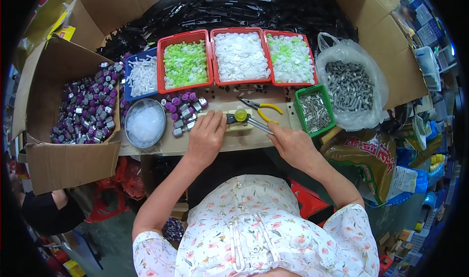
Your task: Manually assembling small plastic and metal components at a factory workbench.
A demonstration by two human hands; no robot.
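Observation:
My left hand [207,136] bends its closed fingers over the left end of a cream block [246,126] at the table's front; what lies under the fingertips is hidden. A dark piece [230,119] sits on the block beside those fingers, next to a round translucent yellow knob [240,114]. From the right, my right hand [294,146] grips a slim silver metal tool [259,124], whose far end reaches the block near the knob. Just behind lies a pair of yellow-handled pliers [263,109]. Several purple-and-grey knob-like parts [183,108] are heaped left of my left hand.
Red trays [211,57] of green and white small parts stand behind, by a blue tray [128,77]. A round metal bowl [128,135] and a cardboard box [29,86] are left. Right are a green bin [299,93] of metal pins and a plastic bag [378,89] of grey parts.

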